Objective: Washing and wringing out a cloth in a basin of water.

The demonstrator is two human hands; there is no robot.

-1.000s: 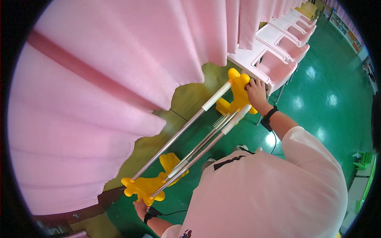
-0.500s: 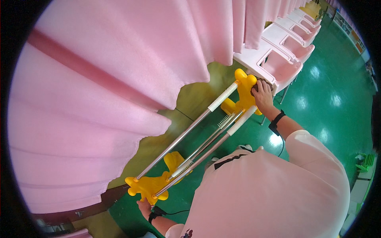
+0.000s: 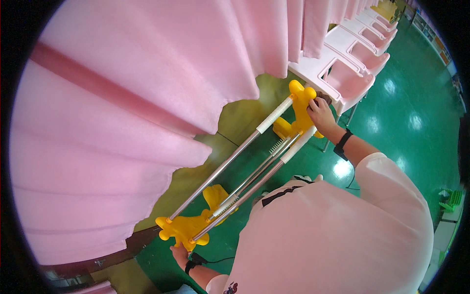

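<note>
A low rack with metal bars (image 3: pixel 215 169) and two yellow plastic end pieces stretches from lower left to upper right in front of me. My right hand (image 3: pixel 323 117) is at the far yellow end piece (image 3: pixel 299 110), its fingers curled over a bunched dark brown cloth (image 3: pixel 323 99) against the piece's edge. At the near yellow end piece (image 3: pixel 183 229), my left hand (image 3: pixel 180 255) grips the lower edge; part of its fingers is hidden behind the plastic. White sleeves wrap the upper parts of two bars, and comb-like white strips sit on the inner bars.
A pink curtain (image 3: pixel 122 122) hangs close along the left side of the rack. Beyond the far end stand pink chairs (image 3: pixel 345 81) attached to a pale table (image 3: pixel 308 68). The floor (image 3: pixel 377 112) is glossy green. A green basket (image 3: pixel 453 198) sits at the far right.
My right hand has shifted slightly up and left along the far end piece with the brown cloth. The left hand and rack have hardly moved.
</note>
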